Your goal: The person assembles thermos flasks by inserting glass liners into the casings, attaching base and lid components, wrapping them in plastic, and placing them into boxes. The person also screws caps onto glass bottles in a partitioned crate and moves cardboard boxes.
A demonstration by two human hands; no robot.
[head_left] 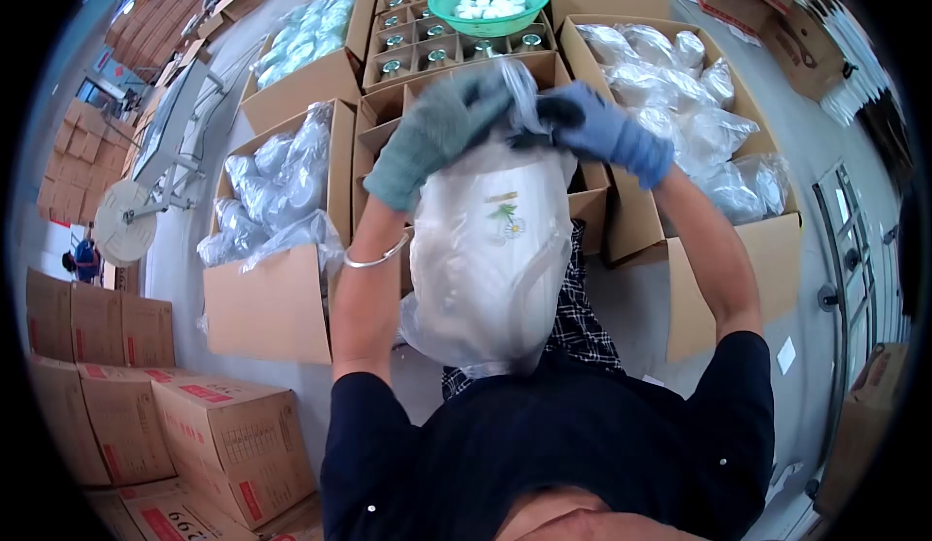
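Note:
A clear plastic bag (419, 322) encloses a white, rounded container (485, 250) printed with a daisy and green leaves, held upright close to my body. My left hand (442, 133), in a grey-green glove, is closed around the gathered top of the bag and slightly blurred. In a blue glove with dark fingertips, my right hand (604, 133) grips the same bunched plastic from the other side. Part of the bag's twisted top rises between both hands. The exact kind of container cannot be made out through the plastic.
Ahead stands a divided carton (413, 60) with silvery-topped items and a green basin (442, 2) of white pieces. Open cartons of bagged goods flank me, left (340, 167) and right (636, 216). Closed boxes (228, 444) are stacked at lower left.

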